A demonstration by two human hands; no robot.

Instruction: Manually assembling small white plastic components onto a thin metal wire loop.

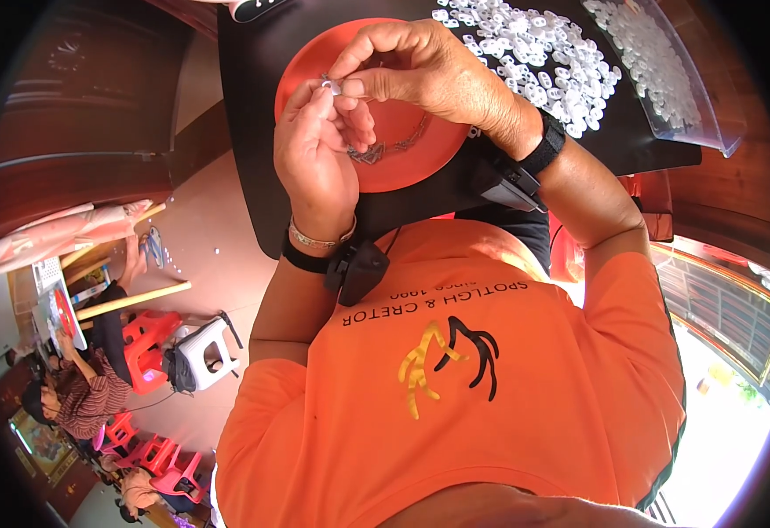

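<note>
My left hand (317, 154) and my right hand (433, 77) meet over an orange-red round plastic basin (307, 55). Between their fingertips is a small white plastic piece (330, 86), mostly covered. The left thumb and forefinger pinch it from below; the right thumb and forefinger close on its upper side. Whether a metal part is also in the fingers is too small to tell. Several small grey metal pieces (374, 154) lie in the basin under my hands. To the right, loose white oval plastic pieces with holes (539, 66) are heaped on the black table (257, 132).
A clear plastic bin (710, 132) of similar white pieces stands at the far right. Dark straps with small black boxes sit on both wrists. At left, people sit by another table near red stools (152, 348) and a white stool (209, 352).
</note>
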